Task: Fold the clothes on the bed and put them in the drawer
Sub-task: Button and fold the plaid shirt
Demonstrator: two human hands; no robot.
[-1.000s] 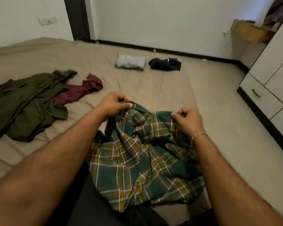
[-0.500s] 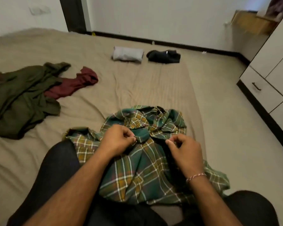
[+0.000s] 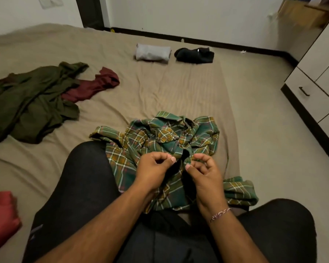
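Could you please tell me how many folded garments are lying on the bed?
2: a grey one and a black one, side by side at the far end. Others may be out of view.

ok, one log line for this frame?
step: fold | item: plaid shirt, crumpled on bed | left hand: pinching shirt | right hand: pinching shirt | drawer: closed

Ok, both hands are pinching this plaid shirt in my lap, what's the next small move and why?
Probably lift and pull the two pinched edges apart to spread the plaid shirt flat on the bed. The left hand and right hand grip it close together near its middle, and it lies bunched and crumpled, so it cannot be folded neatly yet.
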